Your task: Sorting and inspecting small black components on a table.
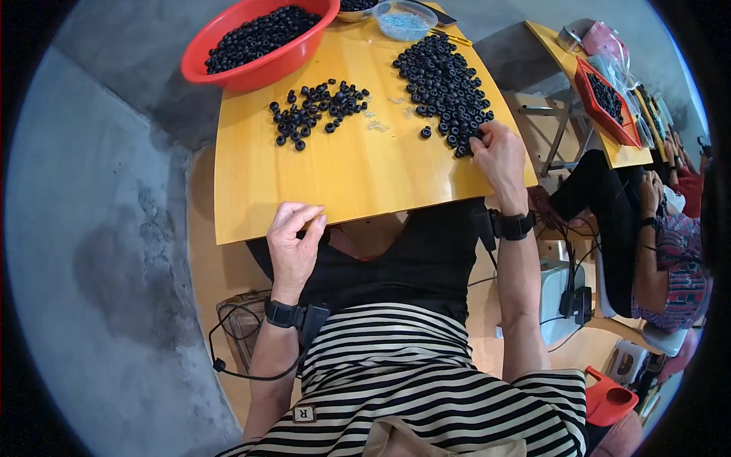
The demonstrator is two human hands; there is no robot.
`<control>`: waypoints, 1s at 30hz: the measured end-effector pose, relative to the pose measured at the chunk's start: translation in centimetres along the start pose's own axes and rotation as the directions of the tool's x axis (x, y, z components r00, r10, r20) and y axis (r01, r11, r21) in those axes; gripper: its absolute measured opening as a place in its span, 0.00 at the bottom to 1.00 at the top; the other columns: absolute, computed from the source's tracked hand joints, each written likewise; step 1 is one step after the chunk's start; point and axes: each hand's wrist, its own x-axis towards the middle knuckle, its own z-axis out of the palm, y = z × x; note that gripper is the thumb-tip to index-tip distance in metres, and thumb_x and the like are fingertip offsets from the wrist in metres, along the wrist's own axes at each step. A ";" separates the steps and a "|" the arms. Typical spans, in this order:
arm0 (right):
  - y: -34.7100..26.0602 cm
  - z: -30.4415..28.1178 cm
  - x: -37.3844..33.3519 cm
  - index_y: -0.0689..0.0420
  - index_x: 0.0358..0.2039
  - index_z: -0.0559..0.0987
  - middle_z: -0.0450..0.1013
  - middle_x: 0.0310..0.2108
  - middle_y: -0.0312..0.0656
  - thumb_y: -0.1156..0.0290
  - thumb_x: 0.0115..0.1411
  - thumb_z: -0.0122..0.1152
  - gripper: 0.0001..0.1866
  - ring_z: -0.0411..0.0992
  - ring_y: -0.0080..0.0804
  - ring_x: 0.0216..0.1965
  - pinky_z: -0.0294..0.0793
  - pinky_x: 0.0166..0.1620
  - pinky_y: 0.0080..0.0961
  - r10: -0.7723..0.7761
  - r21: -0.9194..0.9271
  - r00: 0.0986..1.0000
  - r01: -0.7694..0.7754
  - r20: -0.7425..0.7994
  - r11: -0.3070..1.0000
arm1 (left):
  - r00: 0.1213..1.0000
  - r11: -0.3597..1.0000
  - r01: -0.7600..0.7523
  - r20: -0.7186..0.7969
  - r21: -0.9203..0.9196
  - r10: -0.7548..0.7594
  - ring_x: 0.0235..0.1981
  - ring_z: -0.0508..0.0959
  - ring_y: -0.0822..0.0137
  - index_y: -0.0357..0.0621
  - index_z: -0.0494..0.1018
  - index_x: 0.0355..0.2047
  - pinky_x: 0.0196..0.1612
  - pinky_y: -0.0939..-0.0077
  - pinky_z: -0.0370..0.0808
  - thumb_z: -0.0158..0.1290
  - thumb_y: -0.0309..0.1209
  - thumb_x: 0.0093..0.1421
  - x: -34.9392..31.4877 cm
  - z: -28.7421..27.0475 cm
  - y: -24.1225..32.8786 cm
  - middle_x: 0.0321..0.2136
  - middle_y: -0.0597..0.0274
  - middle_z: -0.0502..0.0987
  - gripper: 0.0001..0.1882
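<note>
Looked down from head height on a yellow table [343,175], with a black top and a striped skirt below it.

Left hand [293,240] at the near edge of the table, well apart from both heaps. Fingers curled in, thumb tip pressed to forefinger tip in a pinch. Too small to tell whether anything sat in that pinch.

Right hand [499,152] at the near end of the large heap of black rings [445,84], close to the right edge of the table. Fingertips bent down and touching the outermost rings. Impossible to tell whether a ring was actually gripped or only touched.

Showed a smaller, looser scatter of black rings [316,110] at mid-table, and a few tiny clear bits [377,122] between the two heaps. Farther off, a red bowl [251,65] full of the same rings, hanging partly over the far left corner, and a clear dish [403,21] of pale blue bits beside it.

Black bands on both wrists, with a thin cable trailing from the left one.

To the right, another person's arm at a second yellow table with a red tray [605,99] of black rings.

Likely trouble: rings knocked off the right edge, since the large heap ran almost to it and the right hand worked exactly there. A sideways sweep would probably roll several to the floor. Also a risk of the overhanging bowl tipping if nudged.
</note>
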 end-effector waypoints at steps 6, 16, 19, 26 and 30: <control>0.0 0.2 0.1 0.59 0.37 0.81 0.78 0.31 0.47 0.66 0.52 0.68 0.14 0.78 0.46 0.34 0.76 0.38 0.39 -0.025 -0.024 1.000 0.025 -0.008 0.999 | 1.000 1.000 -0.023 0.003 -0.019 0.023 0.33 0.74 0.71 0.38 0.81 0.36 0.37 0.80 0.71 0.61 0.21 0.56 -0.1 0.1 -0.2 0.31 0.63 0.75 0.07; -1.4 1.4 0.1 0.54 0.34 0.82 0.76 0.30 0.44 0.68 0.56 0.63 0.07 0.76 0.45 0.32 0.75 0.37 0.38 -0.146 -0.040 0.964 0.141 -0.224 0.989 | 0.998 0.998 -0.056 0.007 -0.009 0.056 0.34 0.76 0.69 0.38 0.81 0.36 0.38 0.78 0.72 0.61 0.21 0.55 -0.3 0.0 -0.6 0.31 0.62 0.76 0.07; -2.9 1.0 0.0 0.55 0.34 0.84 0.76 0.29 0.43 0.70 0.56 0.63 0.06 0.76 0.43 0.33 0.74 0.39 0.36 -0.194 0.043 0.958 0.207 -0.211 0.977 | 0.999 0.999 -0.053 0.002 -0.007 0.053 0.34 0.76 0.69 0.38 0.81 0.36 0.39 0.77 0.73 0.61 0.21 0.56 -0.3 0.2 -1.0 0.32 0.61 0.76 0.07; -4.0 3.4 1.1 0.52 0.30 0.86 0.74 0.30 0.39 0.70 0.52 0.64 0.06 0.74 0.40 0.39 0.73 0.41 0.36 -0.315 -0.109 0.944 0.305 -0.094 0.946 | 0.997 0.997 -0.071 0.010 0.007 0.071 0.35 0.76 0.68 0.38 0.81 0.36 0.40 0.76 0.73 0.61 0.21 0.55 -0.3 0.0 -0.8 0.32 0.61 0.76 0.07; -4.5 4.0 1.7 0.53 0.29 0.86 0.74 0.30 0.40 0.70 0.52 0.63 0.06 0.74 0.41 0.39 0.74 0.41 0.37 -0.305 -0.156 0.951 0.294 -0.051 0.943 | 0.998 0.998 -0.062 0.004 -0.004 0.062 0.35 0.76 0.68 0.38 0.81 0.36 0.40 0.76 0.73 0.61 0.21 0.55 -0.4 0.1 -0.8 0.32 0.61 0.76 0.07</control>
